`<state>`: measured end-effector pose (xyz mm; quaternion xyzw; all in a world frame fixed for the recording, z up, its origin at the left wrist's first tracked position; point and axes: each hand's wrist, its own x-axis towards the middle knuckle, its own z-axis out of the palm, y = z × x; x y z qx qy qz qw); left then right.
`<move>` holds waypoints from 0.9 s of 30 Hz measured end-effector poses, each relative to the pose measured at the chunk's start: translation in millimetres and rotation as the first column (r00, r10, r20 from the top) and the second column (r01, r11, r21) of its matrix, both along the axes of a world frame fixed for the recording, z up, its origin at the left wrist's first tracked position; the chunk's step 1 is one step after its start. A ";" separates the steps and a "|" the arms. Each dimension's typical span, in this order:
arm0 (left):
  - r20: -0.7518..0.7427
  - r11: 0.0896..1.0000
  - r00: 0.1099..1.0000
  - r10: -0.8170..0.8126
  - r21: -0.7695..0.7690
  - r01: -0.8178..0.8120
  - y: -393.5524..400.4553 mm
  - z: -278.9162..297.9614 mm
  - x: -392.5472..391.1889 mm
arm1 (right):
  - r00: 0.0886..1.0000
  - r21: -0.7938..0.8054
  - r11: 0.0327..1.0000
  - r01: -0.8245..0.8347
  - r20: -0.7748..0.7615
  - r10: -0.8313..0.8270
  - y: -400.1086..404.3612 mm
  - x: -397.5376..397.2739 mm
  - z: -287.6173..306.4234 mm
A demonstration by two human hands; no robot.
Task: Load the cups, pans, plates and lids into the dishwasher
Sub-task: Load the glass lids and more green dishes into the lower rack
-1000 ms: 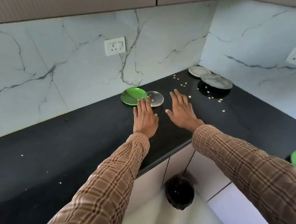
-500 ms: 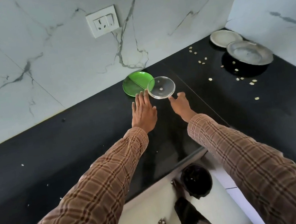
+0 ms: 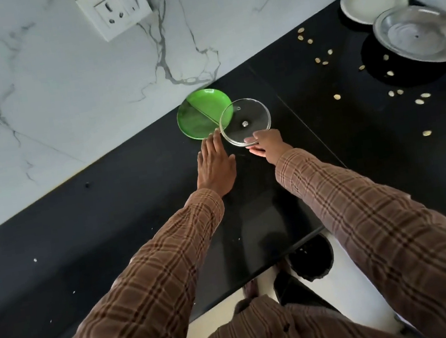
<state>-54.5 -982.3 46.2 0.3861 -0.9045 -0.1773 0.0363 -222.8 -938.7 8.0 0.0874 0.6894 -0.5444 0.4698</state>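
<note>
— Pinching the near rim of the round clear glass lid (image 3: pixel 245 121), is that the right hand (image 3: pixel 269 145)?

— Yes. Its fingertips (image 3: pixel 249 139) lie on top of the rim and the thumb curls under it, so the lid is grasped at its nearest edge. The lid has a small metal stud at its centre.

— Where does the lid sit?

— On the glossy black stone countertop (image 3: pixel 109 230), toward the back, and its far left edge overlaps the round green plastic plate (image 3: pixel 197 116). The plate lies close against the white marble-veined backsplash (image 3: pixel 58 92).

— And the left hand (image 3: pixel 215 167)?

— Flat and relaxed, fingers straight and together, gripping nothing. Its fingertips reach the near edge of the green plate, just beside the lid's left rim. Whether they press on the plate, I cannot tell.

— What else is on the counter?

— Far right, in the corner, a round white plate (image 3: pixel 372 2) and, just in front of it, a shallow round steel plate (image 3: pixel 421 33). Small pale seeds (image 3: pixel 336 96) are scattered between those and the lid. A white wall socket (image 3: pixel 114 7) sits on the backsplash above. Both arms wear brown checked sleeves (image 3: pixel 158 281).
</note>
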 end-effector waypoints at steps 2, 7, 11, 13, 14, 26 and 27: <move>-0.043 1.000 0.999 -0.009 0.016 0.010 -1.6 0.4 -3.4 | 1.000 -0.020 1.000 -0.011 -0.023 0.011 9.8 -3.1 5.6; -0.118 0.998 0.992 -0.048 0.021 0.051 -6.3 15.0 -14.0 | 0.970 -0.025 0.979 -0.200 -0.148 0.195 55.2 -2.0 21.0; -0.037 0.979 0.983 -0.182 0.084 0.185 4.0 32.7 -30.6 | 0.896 0.023 0.954 -0.299 -0.337 0.289 103.6 -4.5 38.0; 0.034 0.960 0.962 -0.271 0.080 0.267 15.5 42.3 -39.0 | 0.871 0.073 0.962 -0.263 -0.412 0.269 131.0 -0.3 49.7; 0.038 0.948 0.950 -0.311 0.079 0.308 22.7 44.2 -42.5 | 0.859 0.103 0.967 -0.233 -0.444 0.254 144.6 1.6 54.1; -0.039 0.575 0.583 -0.812 0.124 0.809 247.3 45.7 -36.8 | 0.723 0.447 0.822 0.352 -0.688 0.064 423.3 128.9 75.3; -0.038 0.521 0.527 -0.849 0.116 0.846 270.6 46.9 -31.7 | 0.726 0.468 0.795 0.385 -0.686 0.052 446.0 147.3 79.7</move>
